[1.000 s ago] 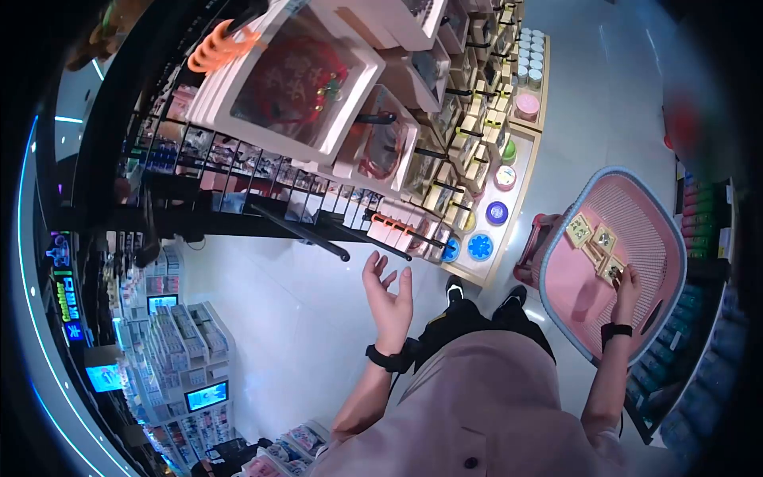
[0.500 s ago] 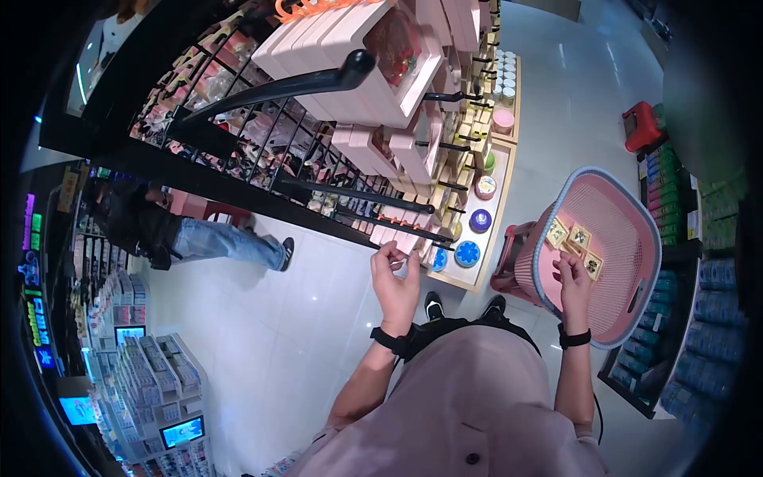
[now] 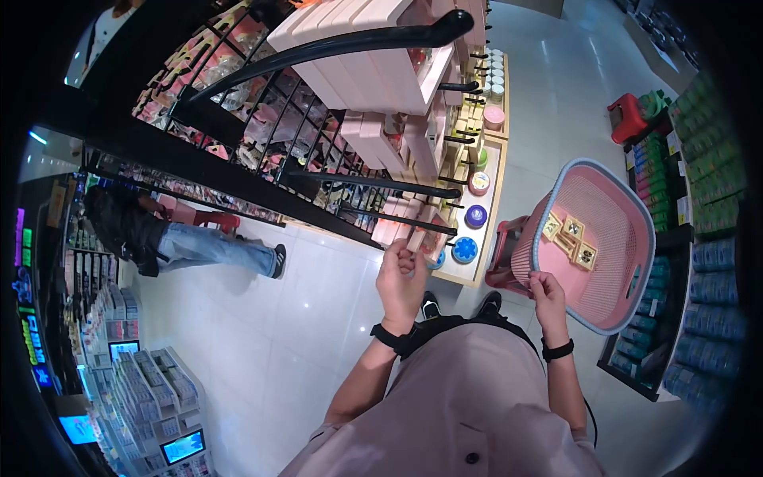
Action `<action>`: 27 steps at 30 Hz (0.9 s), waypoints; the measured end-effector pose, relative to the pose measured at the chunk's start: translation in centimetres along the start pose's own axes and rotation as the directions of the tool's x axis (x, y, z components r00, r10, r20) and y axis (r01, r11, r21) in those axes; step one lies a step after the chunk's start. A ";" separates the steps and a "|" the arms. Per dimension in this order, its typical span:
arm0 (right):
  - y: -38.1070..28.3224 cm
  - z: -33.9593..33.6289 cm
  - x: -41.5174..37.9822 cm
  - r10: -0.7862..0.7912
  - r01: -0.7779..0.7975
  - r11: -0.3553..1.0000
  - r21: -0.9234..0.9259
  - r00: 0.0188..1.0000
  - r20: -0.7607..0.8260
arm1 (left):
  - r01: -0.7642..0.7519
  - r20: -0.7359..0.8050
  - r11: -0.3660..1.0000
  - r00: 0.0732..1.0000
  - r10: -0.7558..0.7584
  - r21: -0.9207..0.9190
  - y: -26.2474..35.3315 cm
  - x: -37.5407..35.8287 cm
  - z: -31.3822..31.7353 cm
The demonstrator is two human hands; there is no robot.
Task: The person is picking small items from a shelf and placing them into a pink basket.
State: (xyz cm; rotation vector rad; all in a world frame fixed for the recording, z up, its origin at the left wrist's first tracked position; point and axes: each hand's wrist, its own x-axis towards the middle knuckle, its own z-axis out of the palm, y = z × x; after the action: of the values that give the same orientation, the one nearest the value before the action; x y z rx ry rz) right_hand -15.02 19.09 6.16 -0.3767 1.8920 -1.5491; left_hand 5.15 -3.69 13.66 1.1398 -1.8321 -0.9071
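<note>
My left hand [image 3: 400,280] is at the lower end of the hook display. Its thumb and fingers close on a small pink boxed pack [image 3: 427,238] beside the lowest hooks, partly covered by the fingers. To the right, my right hand [image 3: 548,298] has its fingers closed at the near-left rim of a pink basket [image 3: 616,290] with a blue-grey edge. Inside the basket lie several small cream square boxes [image 3: 586,255] with dark contents, some overlapping. The basket rests on a red stool [image 3: 504,274].
Black hooks [image 3: 397,38] jut out over pink boxed goods [image 3: 358,60]. Round tubs, one of them blue [image 3: 465,250], stand on a low wooden-edged shelf [image 3: 494,187]. Another person [image 3: 175,238] stands at left. Bottle shelves [image 3: 668,270] line the right side.
My right hand has come back from over the boxes to the basket's rim. My left hand has closed on a pink pack at the hooks. The view has shifted slightly.
</note>
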 end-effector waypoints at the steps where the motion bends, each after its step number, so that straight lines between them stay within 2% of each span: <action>1: -0.3 0.3 -0.1 -0.003 0.003 1.000 -0.019 1.000 0.017 | -0.013 0.011 1.000 1.000 0.013 -0.009 -0.1 0.0 0.0; 3: -0.8 1.1 -0.4 -0.009 0.011 0.999 -0.039 0.998 0.054 | -0.038 0.030 0.999 0.999 0.039 -0.027 -0.3 0.0 0.1; 6: -1.3 2.1 -0.7 -0.013 0.017 0.999 -0.035 0.994 0.108 | 0.085 0.089 0.987 0.993 -0.073 -0.137 0.5 -0.1 0.0; 9: -1.7 2.7 -0.8 -0.016 0.022 0.999 -0.036 0.987 0.159 | 0.091 0.129 0.978 0.989 -0.068 -0.186 1.1 -0.5 0.2; 13: -2.6 3.7 -0.4 -0.057 0.065 0.998 -0.023 0.970 0.238 | 0.162 0.226 0.972 0.967 -0.122 -0.168 3.0 -1.0 0.1; 16: -2.7 4.2 0.1 -0.041 0.018 0.997 0.075 0.949 0.313 | 0.089 0.243 0.984 0.969 -0.050 -0.153 3.4 -1.4 0.5; 17: -2.9 4.8 0.4 -0.032 -0.010 0.993 0.118 0.936 0.350 | 0.022 0.263 0.993 0.965 0.008 -0.112 4.1 -1.4 0.2; 20: -4.7 5.6 0.4 -0.029 -0.049 0.982 0.185 0.918 0.395 | -0.016 0.388 0.986 0.918 0.079 -0.163 5.1 -1.7 0.2; 22: -6.6 5.7 0.0 0.011 -0.083 0.984 0.160 0.916 0.402 | -0.048 0.432 0.981 0.893 0.126 -0.188 6.4 -1.6 0.0; 24: -7.2 5.0 0.0 -0.022 -0.044 0.988 0.149 0.910 0.414 | -0.030 0.418 0.977 0.901 0.118 -0.210 6.4 -1.6 0.2; 27: -6.0 3.7 0.0 -0.118 0.074 0.987 0.140 0.933 0.341 | 0.069 0.461 0.968 0.886 0.052 -0.243 7.1 -1.5 -0.1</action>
State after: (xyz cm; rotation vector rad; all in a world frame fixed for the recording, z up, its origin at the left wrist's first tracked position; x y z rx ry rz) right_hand -13.72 14.68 11.48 -0.6503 1.5147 -1.5378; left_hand 3.07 0.14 19.42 0.8135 -2.0046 -1.4744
